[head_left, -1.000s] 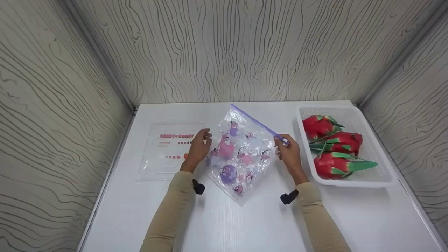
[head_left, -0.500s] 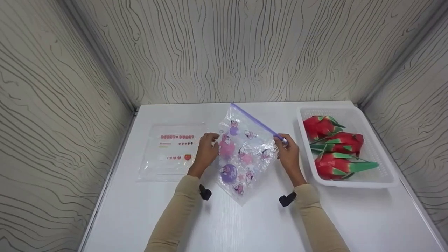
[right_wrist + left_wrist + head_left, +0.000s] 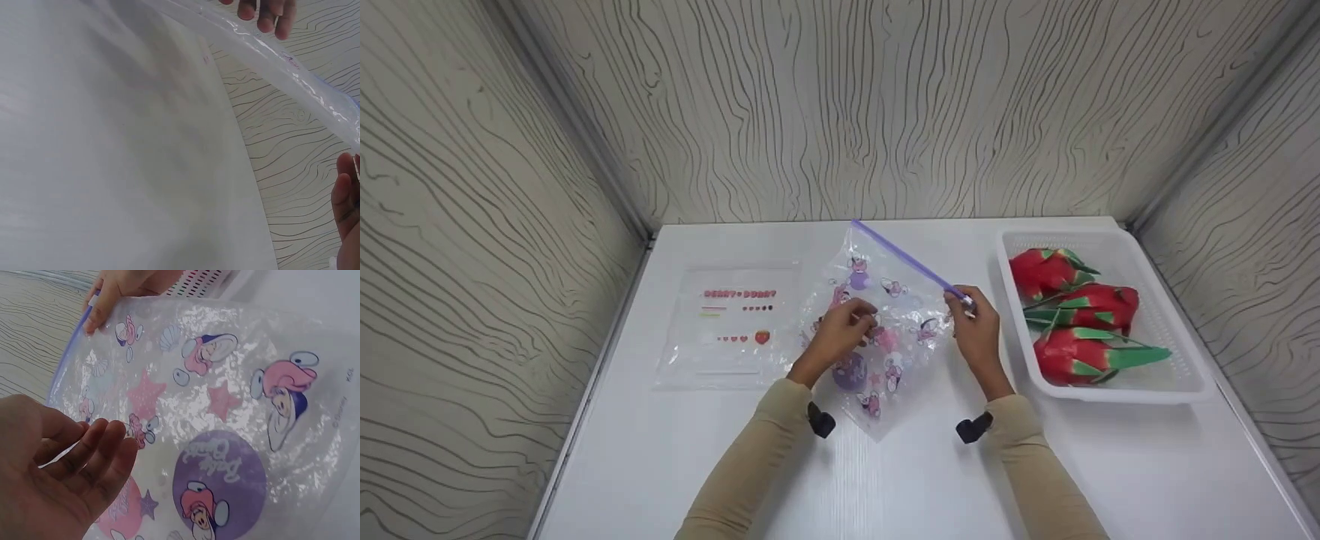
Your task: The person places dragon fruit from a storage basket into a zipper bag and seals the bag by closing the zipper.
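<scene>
A clear plastic zipper bag point(image 3: 911, 311), printed with cartoon ducks, stars and pink and purple circles, is held tilted up off the white table. Its purple zip strip point(image 3: 901, 255) runs along the far right edge. My right hand point(image 3: 979, 334) pinches the bag at the strip's near end, by the slider point(image 3: 94, 299). My left hand point(image 3: 837, 335) is over the bag's near left part. In the left wrist view that left hand point(image 3: 70, 475) has loosely bent fingers with nothing held in them. The right wrist view catches the bag point(image 3: 306, 84) edge-on.
Another clear bag point(image 3: 682, 349), with red lettering and a strawberry print, lies flat on the table point(image 3: 840, 495) at left. On the right stands a white plastic basket point(image 3: 1155, 300) holding three red and green dragon fruits point(image 3: 1072, 356). Patterned panels point(image 3: 840, 112) enclose the table's back and sides.
My left hand has moved right, from beside the bag's left edge to over its printed face. The right hand keeps its pinch on the zip corner, nearly still.
</scene>
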Demonstrator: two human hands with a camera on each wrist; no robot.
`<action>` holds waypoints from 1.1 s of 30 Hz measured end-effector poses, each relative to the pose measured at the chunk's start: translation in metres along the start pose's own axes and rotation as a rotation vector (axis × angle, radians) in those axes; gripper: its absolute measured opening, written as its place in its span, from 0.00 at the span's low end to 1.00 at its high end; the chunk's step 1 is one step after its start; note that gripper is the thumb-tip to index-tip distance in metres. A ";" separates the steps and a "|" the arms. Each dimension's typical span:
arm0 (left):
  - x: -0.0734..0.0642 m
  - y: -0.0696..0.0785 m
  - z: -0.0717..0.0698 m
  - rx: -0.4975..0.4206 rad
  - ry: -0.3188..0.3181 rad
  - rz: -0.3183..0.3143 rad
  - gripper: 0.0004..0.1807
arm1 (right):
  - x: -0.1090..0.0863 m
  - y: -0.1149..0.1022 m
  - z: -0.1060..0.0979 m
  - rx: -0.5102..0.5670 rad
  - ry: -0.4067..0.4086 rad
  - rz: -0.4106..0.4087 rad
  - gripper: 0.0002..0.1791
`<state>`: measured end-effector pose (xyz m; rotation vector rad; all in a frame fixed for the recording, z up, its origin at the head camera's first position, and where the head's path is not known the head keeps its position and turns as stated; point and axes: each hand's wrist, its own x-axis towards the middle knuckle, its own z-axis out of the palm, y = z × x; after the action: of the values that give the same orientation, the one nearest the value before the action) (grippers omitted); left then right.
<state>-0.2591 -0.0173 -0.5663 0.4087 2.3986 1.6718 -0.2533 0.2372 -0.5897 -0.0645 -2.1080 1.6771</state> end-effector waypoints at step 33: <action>0.031 0.055 0.016 -0.297 0.061 -0.102 0.17 | -0.011 -0.013 0.017 -0.125 0.038 -0.408 0.06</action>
<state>-0.2767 0.0253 -0.5204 0.1869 2.1216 1.9766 -0.2468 0.2153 -0.5833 0.2752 -2.0279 1.2944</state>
